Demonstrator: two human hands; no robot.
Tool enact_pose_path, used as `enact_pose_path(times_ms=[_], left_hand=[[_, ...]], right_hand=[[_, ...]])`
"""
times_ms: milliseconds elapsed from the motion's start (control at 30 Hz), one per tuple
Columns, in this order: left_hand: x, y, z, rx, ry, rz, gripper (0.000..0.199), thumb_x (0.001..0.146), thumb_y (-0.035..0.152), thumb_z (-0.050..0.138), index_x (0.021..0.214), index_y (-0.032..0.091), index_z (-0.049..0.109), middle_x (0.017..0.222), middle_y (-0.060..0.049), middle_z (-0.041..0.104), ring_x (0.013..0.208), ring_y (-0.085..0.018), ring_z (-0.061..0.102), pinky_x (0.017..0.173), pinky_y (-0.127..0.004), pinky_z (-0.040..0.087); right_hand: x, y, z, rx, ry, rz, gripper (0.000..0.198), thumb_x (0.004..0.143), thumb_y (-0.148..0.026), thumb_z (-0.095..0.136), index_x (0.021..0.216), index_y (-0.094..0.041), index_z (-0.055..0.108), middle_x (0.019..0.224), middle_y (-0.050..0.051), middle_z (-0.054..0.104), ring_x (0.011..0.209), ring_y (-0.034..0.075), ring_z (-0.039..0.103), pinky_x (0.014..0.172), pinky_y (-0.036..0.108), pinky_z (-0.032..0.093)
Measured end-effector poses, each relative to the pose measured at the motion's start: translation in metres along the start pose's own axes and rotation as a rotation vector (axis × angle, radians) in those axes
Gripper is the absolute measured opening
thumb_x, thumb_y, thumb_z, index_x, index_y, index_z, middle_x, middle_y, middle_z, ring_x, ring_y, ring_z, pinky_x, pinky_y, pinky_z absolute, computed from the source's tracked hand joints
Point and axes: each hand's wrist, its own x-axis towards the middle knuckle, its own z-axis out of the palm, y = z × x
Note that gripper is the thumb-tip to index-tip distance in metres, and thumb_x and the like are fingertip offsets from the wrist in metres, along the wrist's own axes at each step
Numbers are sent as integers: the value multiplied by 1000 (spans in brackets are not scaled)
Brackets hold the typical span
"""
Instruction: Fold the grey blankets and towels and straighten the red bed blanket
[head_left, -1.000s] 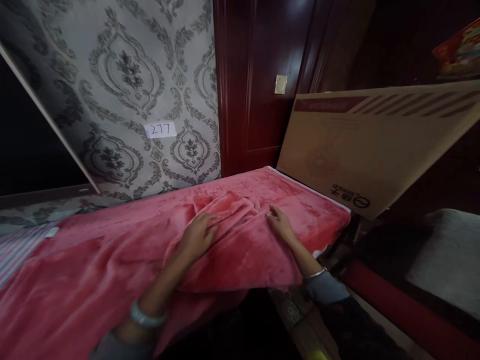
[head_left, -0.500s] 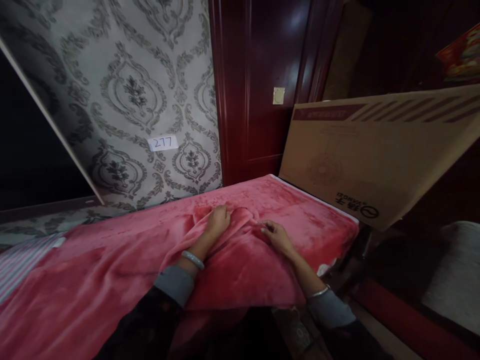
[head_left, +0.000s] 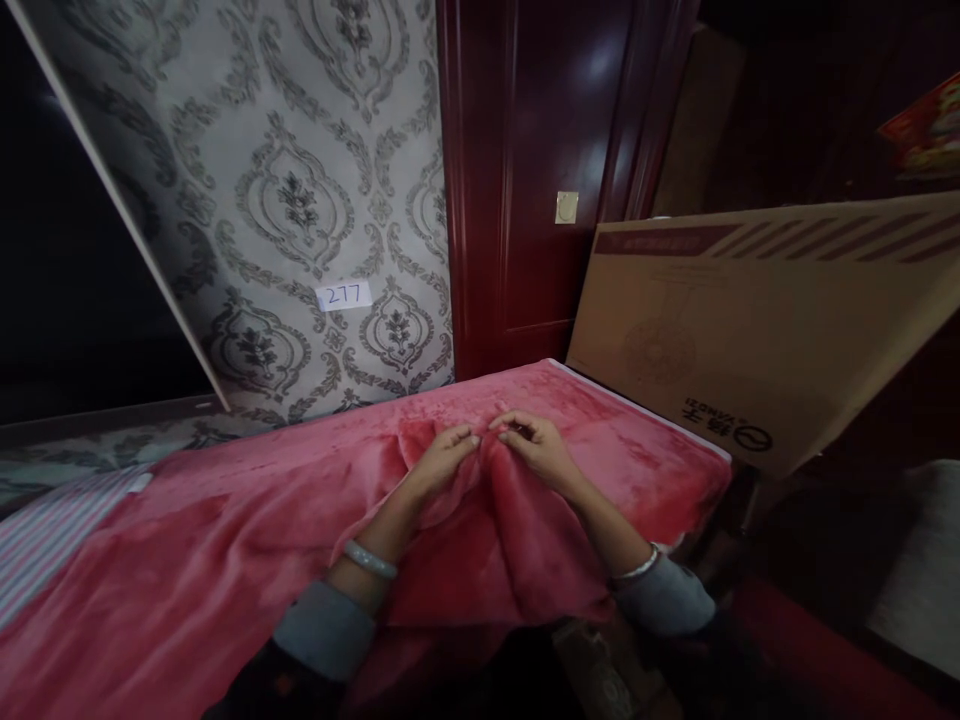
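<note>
A pink plush blanket covers a long raised surface and hangs over its near edge. My left hand, with a pale bangle at the wrist, pinches a gathered fold near the blanket's middle. Close beside it on the right, my right hand grips another part of the same fold, thumb and fingertips together. The two sets of fingertips are a short gap apart. Between and below them the cloth is lifted in loose creases. Whether anything small is between the fingers cannot be seen.
A large cardboard box leans along the right end of the surface. Behind are a patterned wall and a dark red door panel. A dark screen stands at left, above striped cloth.
My right hand has moved left and up, closer to my left hand. The left has turned toward it, and more blanket is drawn up between them. The view has shifted slightly.
</note>
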Motion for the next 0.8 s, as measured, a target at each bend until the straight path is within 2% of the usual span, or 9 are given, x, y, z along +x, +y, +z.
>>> enact_pose_path(times_ms=[133, 200, 300, 367, 500, 567, 633, 733, 800], left_hand=[[-1, 2, 1, -13, -40, 2, 33, 70, 43, 78, 86, 16, 69, 85, -2, 66, 85, -17, 57, 85, -30, 43], [0, 2, 1, 26, -57, 25, 29, 72, 40, 75, 86, 16, 69, 85, -2, 66, 86, -17, 57, 86, -30, 44], [1, 2, 2, 158, -44, 59, 19, 77, 34, 65, 85, 16, 65, 84, -1, 64, 82, -16, 56, 82, -29, 44], [-1, 0, 2, 361, 0, 75, 14, 81, 28, 57, 87, 17, 63, 85, -2, 64, 82, -17, 57, 81, -30, 46], [-22, -5, -11, 732, 78, 60, 26, 71, 12, 55, 96, 18, 63, 102, -7, 69, 97, -24, 61, 92, -37, 46], [-41, -9, -30, 867, 94, -1, 38, 65, 7, 53, 100, 18, 64, 108, -10, 70, 103, -27, 62, 94, -38, 45], [-62, -10, -54, 993, 139, -85, 38, 64, 6, 52, 97, 18, 65, 103, -10, 71, 98, -27, 63, 88, -36, 46], [-89, -5, -91, 992, 191, -181, 27, 64, 11, 52, 85, 19, 66, 86, -6, 71, 84, -24, 63, 78, -32, 46], [-101, 6, -109, 884, 194, -237, 17, 63, 16, 54, 76, 19, 64, 74, -2, 66, 75, -21, 61, 69, -29, 46]], right_hand=[[6, 5, -4, -76, 52, -45, 14, 80, -32, 65, 84, -24, 75, 102, 7, 70, 110, 26, 60, 92, 39, 47], [9, 6, -6, -49, -14, -40, 13, 79, -34, 66, 83, -23, 74, 104, 7, 71, 116, 27, 59, 97, 39, 46], [12, 8, -7, -2, -131, 1, 16, 81, -34, 63, 86, -23, 73, 93, 4, 74, 95, 23, 66, 91, 37, 49], [15, 9, -7, -15, -106, 2, 16, 80, -34, 62, 85, -23, 72, 88, 4, 74, 86, 22, 66, 85, 36, 51], [26, 12, -20, -72, 112, -24, 17, 76, -33, 59, 83, -23, 70, 86, 4, 73, 85, 23, 65, 85, 36, 50], [35, 13, -36, -97, 270, -25, 18, 76, -34, 59, 84, -23, 70, 89, 4, 73, 88, 23, 65, 88, 37, 49], [45, 16, -55, -113, 426, -18, 17, 74, -34, 59, 83, -23, 68, 92, 4, 72, 90, 23, 64, 90, 38, 48], [55, 22, -79, -118, 589, -2, 17, 72, -33, 59, 82, -21, 66, 92, 6, 71, 91, 23, 63, 92, 39, 48], [57, 25, -86, -124, 602, 7, 18, 72, -33, 59, 83, -21, 67, 90, 5, 71, 90, 23, 62, 92, 39, 47]])
